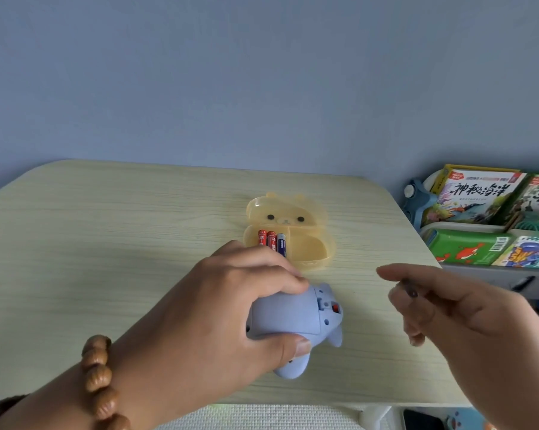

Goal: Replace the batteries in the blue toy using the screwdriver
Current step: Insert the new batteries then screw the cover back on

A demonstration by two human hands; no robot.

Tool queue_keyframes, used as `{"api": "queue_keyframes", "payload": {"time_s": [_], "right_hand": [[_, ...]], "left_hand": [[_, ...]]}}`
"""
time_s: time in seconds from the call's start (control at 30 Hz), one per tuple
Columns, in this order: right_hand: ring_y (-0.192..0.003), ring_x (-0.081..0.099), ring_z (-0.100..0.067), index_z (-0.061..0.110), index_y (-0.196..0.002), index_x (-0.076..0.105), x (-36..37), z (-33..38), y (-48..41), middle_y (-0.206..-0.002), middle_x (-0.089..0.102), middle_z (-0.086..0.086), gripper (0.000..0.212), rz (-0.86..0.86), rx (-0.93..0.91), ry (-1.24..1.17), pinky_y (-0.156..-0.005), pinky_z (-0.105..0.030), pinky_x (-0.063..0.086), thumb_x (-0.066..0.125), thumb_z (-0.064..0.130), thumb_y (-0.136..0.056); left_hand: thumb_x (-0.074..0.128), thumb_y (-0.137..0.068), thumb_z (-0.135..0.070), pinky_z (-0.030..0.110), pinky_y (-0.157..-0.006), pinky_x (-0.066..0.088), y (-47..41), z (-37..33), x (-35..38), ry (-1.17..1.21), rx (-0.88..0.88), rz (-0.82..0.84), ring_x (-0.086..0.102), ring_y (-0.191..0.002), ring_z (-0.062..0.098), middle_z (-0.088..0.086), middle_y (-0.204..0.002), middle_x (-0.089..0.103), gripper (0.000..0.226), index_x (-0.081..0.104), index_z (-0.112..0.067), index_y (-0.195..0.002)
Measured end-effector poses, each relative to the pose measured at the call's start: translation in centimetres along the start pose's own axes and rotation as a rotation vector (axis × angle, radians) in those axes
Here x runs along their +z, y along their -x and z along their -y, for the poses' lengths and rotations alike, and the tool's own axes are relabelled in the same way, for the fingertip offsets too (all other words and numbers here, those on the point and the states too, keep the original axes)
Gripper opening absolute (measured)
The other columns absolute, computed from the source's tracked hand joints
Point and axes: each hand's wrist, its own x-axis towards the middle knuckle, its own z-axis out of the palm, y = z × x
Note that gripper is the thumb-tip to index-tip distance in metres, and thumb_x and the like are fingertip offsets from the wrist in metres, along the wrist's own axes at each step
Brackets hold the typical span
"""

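The blue toy (296,318) lies belly-up on the pale wooden table (106,243), its battery cover facing me. My left hand (231,308) grips the toy's body, fingers over the top and thumb on its near side. My right hand (454,308) hovers to the right of the toy and holds the thin dark screwdriver (411,290) in its curled fingers; only a short blurred part of the tool shows. Behind the toy stands an open yellow bear-shaped box (311,249) with three batteries (272,241) in its left compartment, two red and one blue.
A shelf with children's books (479,197) stands to the right of the table. The blue wall rises behind the table's far edge. A white padded surface (262,417) lies below the table's near edge.
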Motion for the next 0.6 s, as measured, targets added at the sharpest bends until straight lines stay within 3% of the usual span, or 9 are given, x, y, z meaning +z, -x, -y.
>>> {"api": "queue_keyframes", "payload": {"time_s": [0.07,0.1,0.17,0.27,0.4,0.5,0.6], "right_hand": [[-0.047,0.057,-0.008,0.039,-0.089,0.078,0.4,0.6,-0.3,-0.060,0.066,-0.002,0.029,-0.046,-0.057,0.029,-0.051,-0.017,0.051,0.067,0.063,-0.078],[-0.047,0.057,-0.008,0.036,-0.090,0.078,0.7,0.8,-0.4,-0.060,0.065,-0.004,0.032,-0.033,-0.084,0.049,-0.052,-0.020,0.051,0.064,0.063,-0.081],[-0.053,0.063,-0.011,0.031,-0.091,0.079,1.4,1.3,-0.5,-0.065,0.068,-0.006,0.040,-0.011,-0.099,0.014,-0.060,-0.031,0.056,0.058,0.062,-0.077],[-0.058,0.072,-0.017,0.027,-0.085,0.079,2.7,1.6,-0.5,-0.073,0.076,-0.006,0.031,-0.041,-0.118,-0.052,-0.061,-0.039,0.060,0.065,0.054,-0.078],[-0.054,0.073,-0.017,0.020,-0.081,0.076,3.9,1.6,-0.6,-0.067,0.076,-0.005,0.015,-0.097,-0.154,-0.111,-0.055,-0.030,0.062,0.067,0.033,-0.078],[-0.054,0.074,-0.014,0.023,-0.079,0.075,4.1,1.6,-0.7,-0.066,0.077,0.000,0.015,-0.113,-0.201,-0.055,-0.058,-0.024,0.061,0.069,0.036,-0.073],[-0.057,0.074,-0.007,0.030,-0.081,0.073,3.9,1.0,-0.9,-0.067,0.076,0.011,0.009,-0.114,-0.292,0.094,-0.059,-0.024,0.060,0.075,0.039,-0.081]], "left_hand": [[0.067,-0.068,-0.065,0.014,-0.088,0.044,-0.1,-0.1,0.1,-0.014,0.006,0.008,0.051,-0.118,-0.004,-0.036,-0.119,0.057,0.050,0.069,-0.042,-0.112],[0.067,-0.068,-0.066,0.014,-0.088,0.044,-0.1,-0.2,0.1,-0.018,0.009,0.012,0.051,-0.117,-0.003,-0.035,-0.118,0.057,0.050,0.069,-0.041,-0.112],[0.066,-0.068,-0.066,0.015,-0.088,0.045,-0.2,-0.4,0.2,-0.029,0.014,0.014,0.051,-0.116,-0.003,-0.035,-0.116,0.057,0.051,0.069,-0.041,-0.112],[0.064,-0.067,-0.066,0.017,-0.087,0.047,-0.3,-0.6,0.2,-0.046,0.011,0.019,0.051,-0.117,0.001,-0.033,-0.114,0.057,0.051,0.068,-0.042,-0.111],[0.064,-0.067,-0.066,0.014,-0.086,0.046,-0.3,-0.8,0.1,-0.054,0.000,0.021,0.052,-0.114,0.002,-0.033,-0.112,0.057,0.048,0.068,-0.042,-0.109],[0.064,-0.067,-0.066,0.012,-0.084,0.043,-0.3,-1.1,0.1,-0.069,-0.016,0.026,0.051,-0.113,0.002,-0.033,-0.111,0.057,0.048,0.068,-0.042,-0.108],[0.066,-0.066,-0.064,0.009,-0.078,0.042,-0.2,-1.4,0.2,-0.087,-0.033,0.019,0.050,-0.110,-0.001,-0.032,-0.109,0.057,0.046,0.069,-0.041,-0.106]]}}
